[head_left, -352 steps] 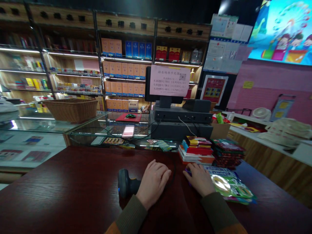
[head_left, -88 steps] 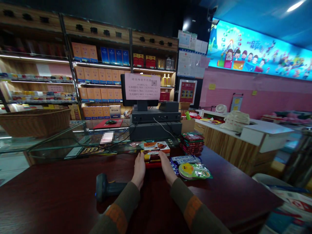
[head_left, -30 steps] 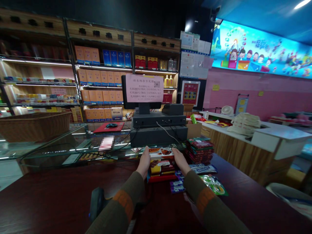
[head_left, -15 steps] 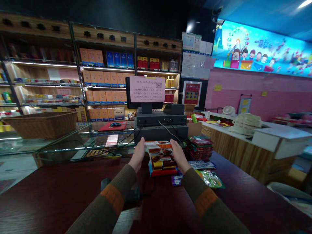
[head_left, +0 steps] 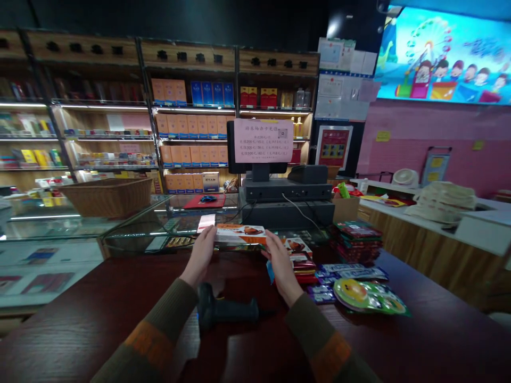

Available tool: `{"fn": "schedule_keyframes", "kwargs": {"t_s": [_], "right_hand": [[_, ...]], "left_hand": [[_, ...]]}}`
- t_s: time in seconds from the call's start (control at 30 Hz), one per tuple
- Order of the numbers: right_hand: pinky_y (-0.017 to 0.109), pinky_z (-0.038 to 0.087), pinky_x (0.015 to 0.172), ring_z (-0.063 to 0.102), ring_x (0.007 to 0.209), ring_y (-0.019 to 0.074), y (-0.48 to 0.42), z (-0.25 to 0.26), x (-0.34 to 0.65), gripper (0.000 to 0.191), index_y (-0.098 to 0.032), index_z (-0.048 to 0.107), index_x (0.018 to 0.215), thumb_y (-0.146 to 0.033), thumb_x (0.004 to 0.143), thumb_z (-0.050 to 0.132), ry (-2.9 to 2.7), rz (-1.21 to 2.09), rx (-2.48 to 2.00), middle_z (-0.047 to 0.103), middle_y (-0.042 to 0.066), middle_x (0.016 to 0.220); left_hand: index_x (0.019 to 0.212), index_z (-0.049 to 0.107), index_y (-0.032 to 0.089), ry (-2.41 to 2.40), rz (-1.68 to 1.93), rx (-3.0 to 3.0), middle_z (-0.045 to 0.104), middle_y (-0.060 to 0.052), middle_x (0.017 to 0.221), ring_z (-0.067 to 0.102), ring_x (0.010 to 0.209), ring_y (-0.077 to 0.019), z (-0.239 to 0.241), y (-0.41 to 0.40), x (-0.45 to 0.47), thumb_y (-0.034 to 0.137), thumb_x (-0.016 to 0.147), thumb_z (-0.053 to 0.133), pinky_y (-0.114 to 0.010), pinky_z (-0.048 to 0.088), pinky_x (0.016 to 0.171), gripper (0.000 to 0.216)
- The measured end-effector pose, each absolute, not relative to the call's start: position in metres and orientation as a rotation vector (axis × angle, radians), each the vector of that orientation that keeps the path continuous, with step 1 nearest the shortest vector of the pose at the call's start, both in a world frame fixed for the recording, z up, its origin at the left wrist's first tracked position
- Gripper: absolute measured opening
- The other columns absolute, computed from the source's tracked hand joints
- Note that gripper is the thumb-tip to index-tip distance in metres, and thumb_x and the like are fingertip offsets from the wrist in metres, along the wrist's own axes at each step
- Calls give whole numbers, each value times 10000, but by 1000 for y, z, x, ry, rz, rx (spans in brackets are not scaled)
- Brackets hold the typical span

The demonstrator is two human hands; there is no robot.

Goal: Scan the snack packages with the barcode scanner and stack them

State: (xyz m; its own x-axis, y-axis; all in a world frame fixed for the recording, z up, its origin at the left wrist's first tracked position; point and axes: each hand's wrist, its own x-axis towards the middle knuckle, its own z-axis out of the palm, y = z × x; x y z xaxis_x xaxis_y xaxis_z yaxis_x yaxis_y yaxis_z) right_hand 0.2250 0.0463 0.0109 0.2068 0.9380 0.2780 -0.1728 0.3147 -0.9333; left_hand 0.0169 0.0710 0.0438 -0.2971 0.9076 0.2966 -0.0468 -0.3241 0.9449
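My left hand point(head_left: 201, 254) and my right hand point(head_left: 280, 264) hold a long white-and-orange snack box point(head_left: 240, 233) between them, one hand at each end. It is raised above the dark wooden counter. Right beside my right hand lies a stack of snack packs point(head_left: 303, 266) in red, yellow and brown, partly covered by that hand. A black handheld barcode scanner point(head_left: 229, 310) rests on the counter below the box, between my forearms. Purple-and-blue snack packets point(head_left: 353, 272) and a green blister pack with a yellow face point(head_left: 369, 296) lie further right.
Behind the box stands a black cash register point(head_left: 285, 205) with a paper sign on its screen. A pile of dark red packs point(head_left: 356, 242) sits to its right. A glass display case point(head_left: 159, 229) and a wicker basket point(head_left: 109, 197) are at the left.
The snack box has come away from the stack and moved left in both hands. The stack now shows to its right. The view has turned left, and the scanner is more fully visible.
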Motion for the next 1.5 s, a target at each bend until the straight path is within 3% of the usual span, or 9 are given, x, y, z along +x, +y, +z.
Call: {"fn": "schedule_keyframes", "kwargs": {"t_s": [0.23,0.47,0.7,0.97,1.23,1.5], "right_hand": [[413,522,1033,543,1314,276,40,-8,192,524,-276,658,1283,-538,829,650,-1060,997,-819,588,58,1439],[437,466,1103,605,1240,266,42,-11,190,517,-270,652,1307,-461,826,670,-1139,905,-830,618,55,1406],[430,470,1089,627,1199,265,42,-14,193,502,-263,664,1288,-455,824,669,-1135,888,-871,643,54,1373],[424,516,1022,660,1104,260,42,-17,196,502,-251,669,1278,-456,820,662,-1124,838,-888,672,64,1311],[408,566,927,687,985,233,41,-19,197,513,-218,679,1253,-504,827,663,-1145,821,-921,666,89,1314],[431,533,1007,665,1122,262,44,-24,195,446,-208,677,1186,-452,812,687,-1218,760,-895,705,100,1229]], "left_hand": [[1280,641,175,1244,1739,1245,650,-88,1349,566,1298,-251,32,49,-19,423,855,620,-378,401,1143,493],[1382,570,205,1201,1767,1328,612,-77,1414,537,1341,-261,21,36,-26,427,878,561,-380,406,1150,551],[1377,568,238,1254,1768,1571,589,-82,1439,523,1357,-256,-3,40,-38,399,848,650,-394,338,1196,559],[1219,692,322,1470,1862,1920,685,-13,1311,508,1372,-246,-11,38,-44,320,862,640,-438,177,1273,360],[1328,602,305,1625,1788,2381,660,-30,1351,540,1351,-242,-22,45,-59,328,966,538,-538,267,1241,369],[1251,605,289,1540,1891,2487,695,-40,1260,513,1369,-255,-17,40,-53,252,953,583,-571,321,1197,302]]}}
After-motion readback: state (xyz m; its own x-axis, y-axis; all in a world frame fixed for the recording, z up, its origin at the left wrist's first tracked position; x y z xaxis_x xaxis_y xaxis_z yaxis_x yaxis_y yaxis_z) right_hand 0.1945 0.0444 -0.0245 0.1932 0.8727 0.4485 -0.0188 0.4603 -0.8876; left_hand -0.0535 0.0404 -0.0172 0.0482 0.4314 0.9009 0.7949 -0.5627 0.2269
